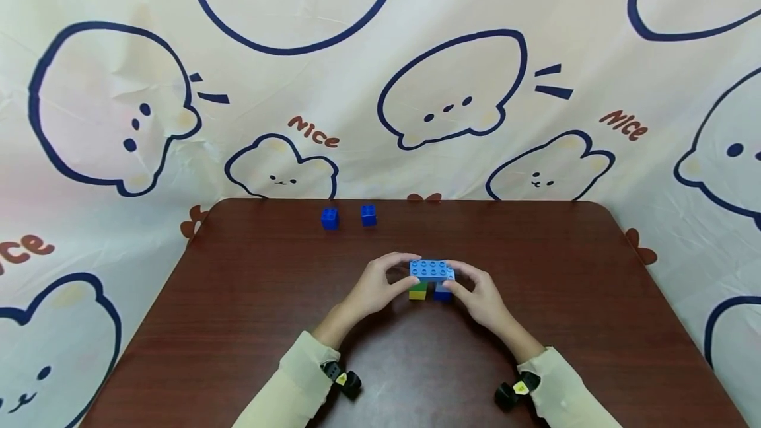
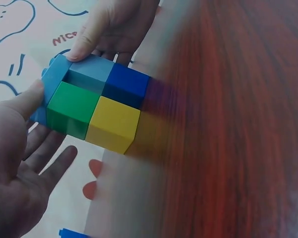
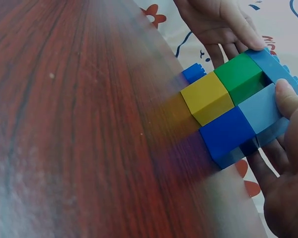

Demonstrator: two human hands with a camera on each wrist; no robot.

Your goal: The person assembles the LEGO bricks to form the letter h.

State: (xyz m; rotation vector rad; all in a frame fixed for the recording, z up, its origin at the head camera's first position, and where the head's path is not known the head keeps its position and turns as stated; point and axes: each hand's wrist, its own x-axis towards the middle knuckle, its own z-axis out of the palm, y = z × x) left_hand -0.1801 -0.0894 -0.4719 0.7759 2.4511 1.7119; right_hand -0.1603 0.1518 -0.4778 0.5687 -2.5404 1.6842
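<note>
A long light blue toy building brick (image 1: 431, 270) with studs bridges two short columns of bricks. The left column is a green brick (image 2: 72, 110) over a yellow brick (image 2: 114, 124). On the right, a light blue brick (image 3: 260, 109) sits over a dark blue brick (image 3: 227, 133). My left hand (image 1: 376, 285) pinches the long brick's left end, thumb on its near side and fingers behind. At the other end, my right hand (image 1: 483, 296) pinches the light blue bricks between thumb and fingers, its thumb near the joint of the long brick and the column.
Two small dark blue bricks, one on the left (image 1: 329, 218) and one on the right (image 1: 368, 215), stand near the far edge of the brown wooden table (image 1: 250, 322). A cream cloth (image 1: 351, 98) with printed cartoon figures hangs behind and beside it.
</note>
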